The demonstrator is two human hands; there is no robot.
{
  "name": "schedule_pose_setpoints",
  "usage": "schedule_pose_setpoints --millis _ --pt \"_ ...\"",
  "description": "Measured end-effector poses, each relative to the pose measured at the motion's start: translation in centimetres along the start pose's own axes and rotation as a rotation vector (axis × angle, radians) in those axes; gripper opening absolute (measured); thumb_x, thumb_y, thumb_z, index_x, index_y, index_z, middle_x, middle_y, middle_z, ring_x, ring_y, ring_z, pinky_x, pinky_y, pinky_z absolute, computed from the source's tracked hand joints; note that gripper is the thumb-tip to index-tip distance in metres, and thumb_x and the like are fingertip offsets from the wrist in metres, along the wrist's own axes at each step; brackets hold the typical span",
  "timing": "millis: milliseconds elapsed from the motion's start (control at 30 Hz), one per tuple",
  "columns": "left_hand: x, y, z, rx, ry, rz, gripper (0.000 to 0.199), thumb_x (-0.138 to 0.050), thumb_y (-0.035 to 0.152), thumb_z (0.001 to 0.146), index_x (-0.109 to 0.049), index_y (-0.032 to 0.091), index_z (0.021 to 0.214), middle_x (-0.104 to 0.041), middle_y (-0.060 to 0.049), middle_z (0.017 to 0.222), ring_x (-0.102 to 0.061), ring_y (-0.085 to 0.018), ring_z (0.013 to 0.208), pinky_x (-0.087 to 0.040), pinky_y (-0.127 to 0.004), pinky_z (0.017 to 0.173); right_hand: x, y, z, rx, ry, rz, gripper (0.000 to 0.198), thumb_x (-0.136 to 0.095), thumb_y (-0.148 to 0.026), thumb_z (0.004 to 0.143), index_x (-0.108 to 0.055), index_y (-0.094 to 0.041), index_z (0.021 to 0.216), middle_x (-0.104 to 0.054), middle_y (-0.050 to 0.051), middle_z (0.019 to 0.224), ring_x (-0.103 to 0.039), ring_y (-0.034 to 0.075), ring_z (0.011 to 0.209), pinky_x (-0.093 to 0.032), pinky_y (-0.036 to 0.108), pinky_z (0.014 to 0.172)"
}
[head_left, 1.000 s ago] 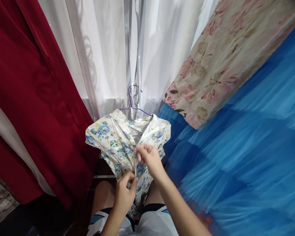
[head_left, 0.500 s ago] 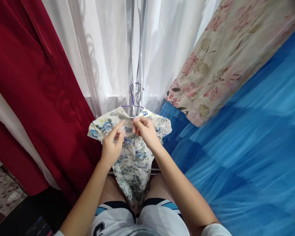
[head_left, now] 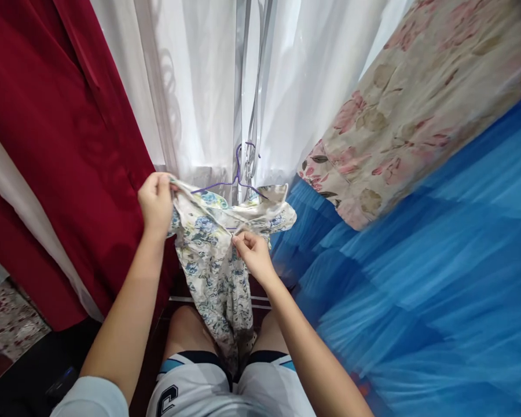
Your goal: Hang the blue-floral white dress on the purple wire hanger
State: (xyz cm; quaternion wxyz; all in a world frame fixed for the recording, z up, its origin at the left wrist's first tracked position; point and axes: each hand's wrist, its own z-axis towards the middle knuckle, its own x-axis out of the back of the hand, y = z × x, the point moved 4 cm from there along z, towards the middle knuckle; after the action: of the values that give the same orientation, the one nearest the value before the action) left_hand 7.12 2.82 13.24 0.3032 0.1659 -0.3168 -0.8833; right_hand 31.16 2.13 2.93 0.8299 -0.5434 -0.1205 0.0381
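Note:
A white dress (head_left: pixel 212 272) with blue flowers hangs in front of my knees on a purple hanger (head_left: pixel 238 168). My left hand (head_left: pixel 155 202) pinches the dress's fabric near its left shoulder and pulls it out to the side. At the middle of the neckline, the fingertips of my right hand (head_left: pixel 252 250) are closed on the opening, perhaps on a zipper pull too small to make out. The neck gapes, so the hanger's arms show inside. The hanger's hook is at some grey-white straps (head_left: pixel 248 69).
White curtains (head_left: pixel 200 87) hang behind, with a dark red drape (head_left: pixel 91 174) on the left. To the right are a beige floral cloth (head_left: pixel 373 145) and layered blue tulle (head_left: pixel 408 272). A black surface (head_left: pixel 21 376) lies at lower left.
My left hand has gone from hovering over the dress's front to gripping its left shoulder, pulling it left and open. My right hand stays at the neckline, slightly lower.

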Motion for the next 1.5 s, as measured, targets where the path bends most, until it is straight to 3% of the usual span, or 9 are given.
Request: schedule_pose_setpoints --millis 233,367,533,700,933,1133,1267,1367,1500 --pt "5.0 -11.1 -6.2 0.637 0.199 -0.279 0.03 -0.031 0.04 0.099 -0.04 0.019 0.08 -0.056 -0.004 0.085 -0.063 -0.016 0.08 -0.053 -0.034 0.074 -0.1 0.0 -2.9 -0.084 -0.022 0.128 0.026 -0.055 -0.035 0.086 -0.049 -0.02 0.066 -0.047 -0.005 0.048 -0.039 0.01 0.045 -0.029 0.023 0.047" --pt "2.2 -9.6 -9.1 0.48 0.058 -0.282 0.044 -0.046 0.061 0.091 -0.05 0.022 0.111 -0.06 -0.009 0.114 -0.062 -0.019 0.103 -0.05 -0.034 0.088 -0.7 3.2 -3.9 -0.168 -0.065 0.037 0.025 -0.054 -0.033 0.084 -0.047 -0.02 0.064 -0.048 -0.005 0.049 -0.041 0.01 0.046 -0.03 0.022 0.048" --pt "-0.9 -7.9 -6.7 0.227 0.065 -0.122 0.042 -0.069 0.032 0.079 -0.058 0.022 0.118 -0.063 -0.006 0.12 -0.058 -0.02 0.112 -0.043 -0.029 0.099 -1.8 6.2 -6.1 -0.199 -0.119 -0.042 0.024 -0.056 -0.031 0.082 -0.049 -0.019 0.062 -0.048 -0.005 0.05 -0.041 0.01 0.048 -0.028 0.022 0.048" --pt "0.0 -10.4 -6.4 0.621 0.193 -0.468 0.021 -0.048 0.025 0.084 -0.065 0.014 0.089 -0.07 -0.008 0.094 -0.066 -0.023 0.096 -0.05 -0.035 0.093 -2.3 6.5 -7.0 -0.198 -0.135 -0.012 0.022 -0.052 -0.03 0.084 -0.051 -0.019 0.065 -0.046 -0.005 0.051 -0.04 0.011 0.048 -0.029 0.023 0.048" --pt "-0.9 -9.3 -11.3 1.099 -0.037 -0.702 0.016 -0.055 0.023 0.083 -0.065 0.014 0.092 -0.073 -0.01 0.084 -0.07 -0.027 0.095 -0.055 -0.043 0.089 -0.7 5.4 -7.2 -0.185 0.009 0.096 0.024 -0.056 -0.041 0.089 -0.062 -0.018 0.086 -0.055 -0.002 0.06 -0.05 0.015 0.056 -0.04 0.026 0.057" --pt "-5.8 -2.6 -21.3 0.895 -0.479 -0.622 0.03 -0.061 0.023 0.082 -0.07 0.015 0.11 -0.068 -0.013 0.122 -0.055 -0.03 0.126 -0.038 -0.046 0.112 0.3 4.3 -7.7 -0.1 0.002 0.061 0.046 -0.058 -0.055 0.088 -0.065 -0.021 0.12 -0.062 0.011 0.126 -0.052 0.027 0.121 -0.034 0.04 0.107" --pt "-5.9 3.6 -24.6 0.466 -0.976 -0.302 0.062 -0.061 0.024 0.085 -0.046 0.03 0.145 -0.034 -0.003 0.158 -0.024 -0.025 0.148 -0.014 -0.042 0.123 1.5 5.3 -9.0 -0.41 0.042 0.528 0.058 -0.054 -0.066 0.085 -0.066 -0.02 0.117 -0.069 0.011 0.116 -0.058 0.028 0.117 -0.039 0.042 0.104" --pt "-4.3 6.2 -23.3 0.421 -1.285 -0.177 0.067 -0.067 0.027 0.083 -0.046 0.031 0.146 -0.047 -0.006 0.149 -0.046 -0.027 0.135 -0.037 -0.04 0.113 2.8 4.9 -10.4 -0.619 0.033 0.712 0.042 -0.066 -0.053 0.076 -0.072 -0.015 0.096 -0.073 0.009 0.09 -0.067 0.029 0.094 -0.05 0.039 0.088" --pt "-3.1 6.0 -19.5 0.441 -1.134 -0.014 0.041 -0.051 0.028 0.094 -0.059 0.031 0.134 -0.066 -0.006 0.124 -0.063 -0.022 0.105 -0.05 -0.036 0.093 4.1 2.2 -11.4 -0.705 -0.291 0.534 0.019 -0.075 -0.026 0.063 -0.072 -0.015 0.078 -0.07 0.001 0.073 -0.064 0.018 0.073 -0.05 0.029 0.076"
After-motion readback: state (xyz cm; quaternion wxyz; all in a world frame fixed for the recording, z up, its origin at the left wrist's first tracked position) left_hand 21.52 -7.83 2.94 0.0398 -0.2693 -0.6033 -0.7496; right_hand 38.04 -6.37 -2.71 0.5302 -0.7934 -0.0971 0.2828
